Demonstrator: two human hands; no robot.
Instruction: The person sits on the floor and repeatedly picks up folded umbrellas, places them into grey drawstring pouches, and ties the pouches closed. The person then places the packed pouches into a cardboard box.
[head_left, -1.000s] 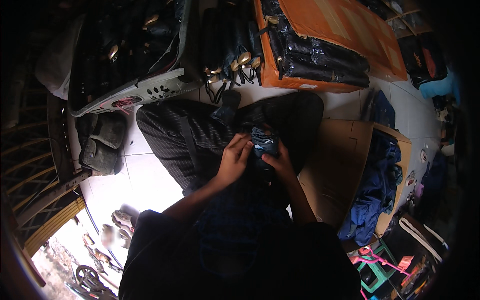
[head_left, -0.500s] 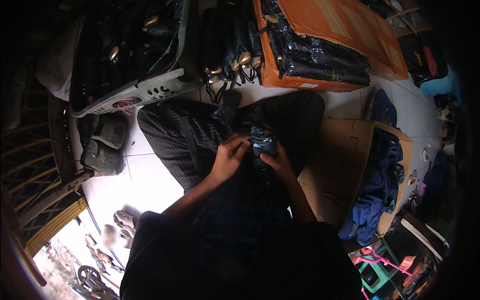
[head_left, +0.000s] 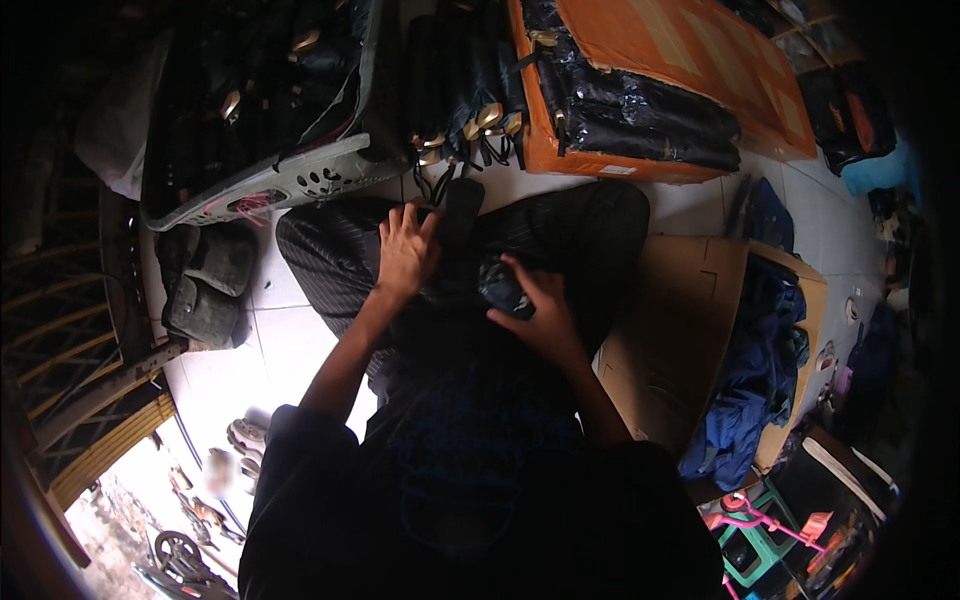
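Observation:
I sit on a white tiled floor with my legs in dark striped trousers (head_left: 330, 250) folded in front of me. My left hand (head_left: 405, 250) lies flat, fingers spread, on a black strap-like piece (head_left: 462, 215) that runs up my lap toward the floor. My right hand (head_left: 535, 310) grips a small dark object (head_left: 503, 290) on my lap; what it is cannot be made out in the dim light.
A grey plastic basket (head_left: 290, 180) of dark goods stands at the far left. An orange cardboard box (head_left: 640, 110) with black wrapped bundles is at the far right. An open carton (head_left: 690, 340) with blue cloth (head_left: 760, 380) lies on the right. Dark bags with brass clasps (head_left: 480, 120) stand ahead.
My left hand has left the small object and moved up and to the left onto the black strap. My right hand stays on the object in my lap.

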